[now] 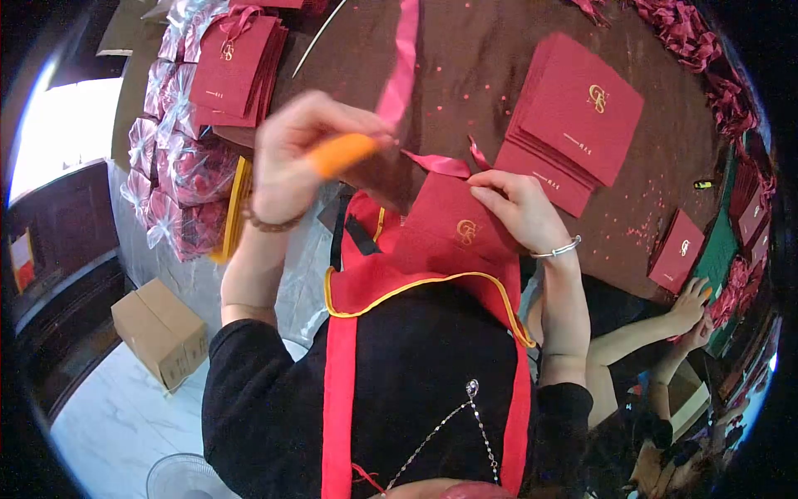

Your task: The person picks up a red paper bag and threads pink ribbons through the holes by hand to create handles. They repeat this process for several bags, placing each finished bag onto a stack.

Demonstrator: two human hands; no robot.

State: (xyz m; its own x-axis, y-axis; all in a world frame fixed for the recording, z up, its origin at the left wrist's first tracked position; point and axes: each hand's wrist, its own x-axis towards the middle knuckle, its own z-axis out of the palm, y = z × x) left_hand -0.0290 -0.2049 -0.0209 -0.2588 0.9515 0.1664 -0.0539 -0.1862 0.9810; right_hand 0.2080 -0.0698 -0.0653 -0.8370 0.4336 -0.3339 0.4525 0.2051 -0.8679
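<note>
My left hand (291, 162), blurred by motion, is closed around a bright orange piece (342, 156) that looks like a tool's handle. A long pink ribbon (402, 62) runs from its fingertips up across the brown table. My right hand (522, 208) pinches the upper right edge of a flat red paper bag (440, 216) marked with gold letters. Short pink ribbon ends (438, 164) stick out at the bag's top edge. The bag rests between the table edge and my red apron (416, 281), its lower part overlapping the apron.
More flat red bags (573, 112) lie stacked beyond my right hand. At left, another stack (235, 75) sits by plastic-wrapped red bundles (187, 166). A cardboard box (160, 331) stands on the floor. A co-worker's hands (692, 316) are at the right edge, near red ribbon (736, 287).
</note>
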